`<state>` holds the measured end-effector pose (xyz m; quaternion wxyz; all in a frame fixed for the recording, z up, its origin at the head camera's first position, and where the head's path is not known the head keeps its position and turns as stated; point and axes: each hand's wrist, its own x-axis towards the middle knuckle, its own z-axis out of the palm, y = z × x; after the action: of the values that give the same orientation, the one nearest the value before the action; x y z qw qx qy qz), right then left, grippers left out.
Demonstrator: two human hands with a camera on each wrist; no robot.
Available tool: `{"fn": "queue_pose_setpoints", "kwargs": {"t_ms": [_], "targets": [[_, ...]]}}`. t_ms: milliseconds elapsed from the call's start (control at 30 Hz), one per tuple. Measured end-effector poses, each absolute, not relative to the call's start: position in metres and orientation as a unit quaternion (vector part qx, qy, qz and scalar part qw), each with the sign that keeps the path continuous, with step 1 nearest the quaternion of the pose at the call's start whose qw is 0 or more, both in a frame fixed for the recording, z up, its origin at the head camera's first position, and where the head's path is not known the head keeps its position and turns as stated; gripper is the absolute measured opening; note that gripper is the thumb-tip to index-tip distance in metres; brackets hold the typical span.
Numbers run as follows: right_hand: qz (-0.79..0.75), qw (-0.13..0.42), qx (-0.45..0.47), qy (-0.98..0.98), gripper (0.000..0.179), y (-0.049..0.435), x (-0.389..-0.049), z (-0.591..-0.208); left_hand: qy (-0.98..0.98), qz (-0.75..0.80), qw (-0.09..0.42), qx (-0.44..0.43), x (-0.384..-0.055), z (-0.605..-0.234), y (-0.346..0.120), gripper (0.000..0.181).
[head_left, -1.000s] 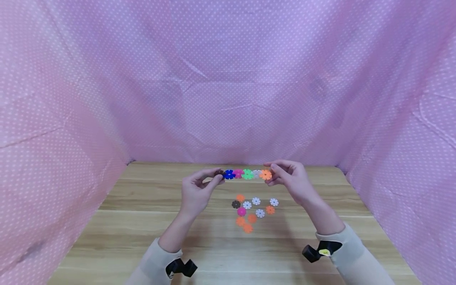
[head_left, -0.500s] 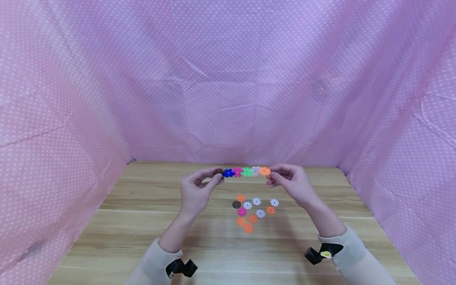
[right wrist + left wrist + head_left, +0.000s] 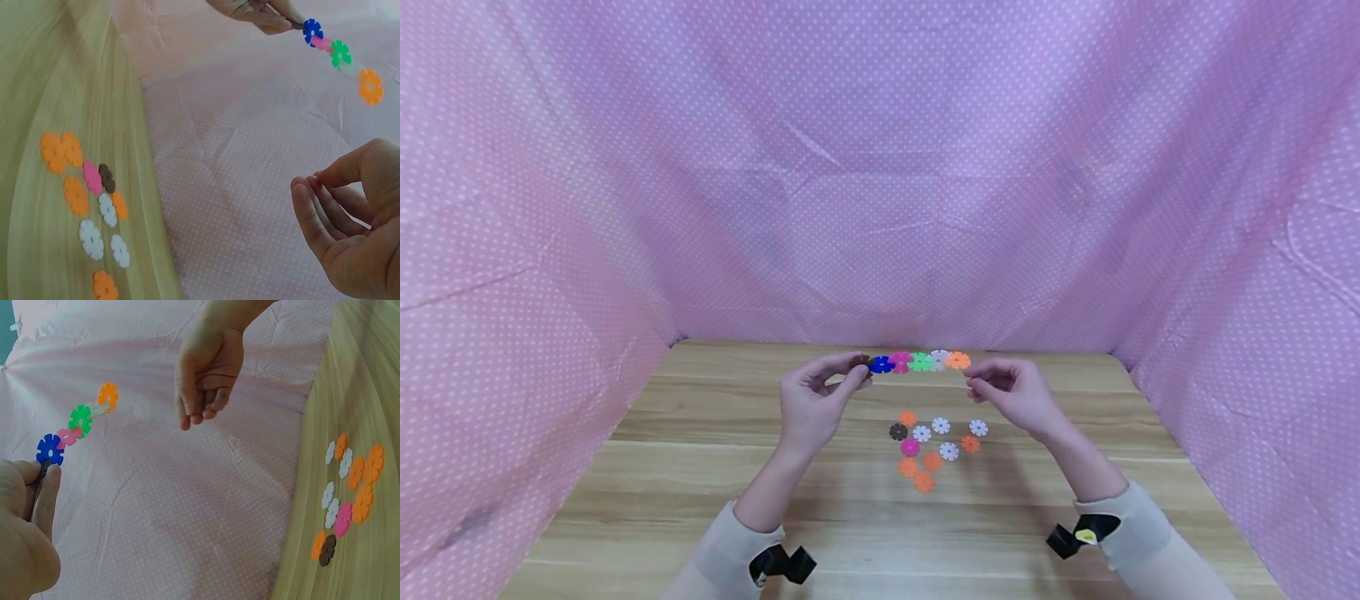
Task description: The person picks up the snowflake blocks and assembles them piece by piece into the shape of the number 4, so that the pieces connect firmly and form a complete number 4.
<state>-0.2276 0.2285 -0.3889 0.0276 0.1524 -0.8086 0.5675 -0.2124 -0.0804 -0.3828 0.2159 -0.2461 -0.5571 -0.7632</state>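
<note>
A chain of interlocking snowflake discs [image 3: 921, 362] is up in the air above the table. From left to right its discs run brown, blue, pink, green, white and orange. Between thumb and fingers, my left hand [image 3: 812, 404] pinches the brown disc at one end, and in the left wrist view that disc is mostly hidden by the fingers. At the other end is the orange disc [image 3: 370, 87], which nothing touches. My right hand [image 3: 1018, 397] is just right of it and a little lower, apart from the chain, fingers loosely bent and holding nothing.
Several loose discs lie below the hands on the wooden table [image 3: 700, 500]: orange ones [image 3: 923, 482], white ones [image 3: 949, 451], a pink one [image 3: 910, 447] and a brown one [image 3: 898, 432]. Pink dotted cloth [image 3: 880, 250] walls the table at the back and sides.
My right hand has let go of the orange end and moved slightly down and away. The chain has tilted flatter, still in the left hand, which has barely moved.
</note>
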Motion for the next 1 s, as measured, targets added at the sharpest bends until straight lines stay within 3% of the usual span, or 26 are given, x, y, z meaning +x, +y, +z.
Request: {"fn": "queue_pose_setpoints", "kwargs": {"t_ms": [333, 667, 1000], "targets": [[0.428, 0.064, 0.158, -0.887, 0.013, 0.237, -0.232, -0.422, -0.565, -0.757, 0.216, -0.248, -0.212, -0.385, -0.08, 0.017], [0.335, 0.024, 0.216, -0.917, 0.011, 0.232, -0.228, -0.457, -0.564, -0.757, 0.22, -0.249, -0.213, -0.388, -0.079, 0.015], [0.316, -0.002, 0.212, -0.925, 0.012, 0.217, -0.222, -0.476, -0.563, -0.759, 0.218, -0.245, -0.214, -0.385, -0.081, 0.016]]}}
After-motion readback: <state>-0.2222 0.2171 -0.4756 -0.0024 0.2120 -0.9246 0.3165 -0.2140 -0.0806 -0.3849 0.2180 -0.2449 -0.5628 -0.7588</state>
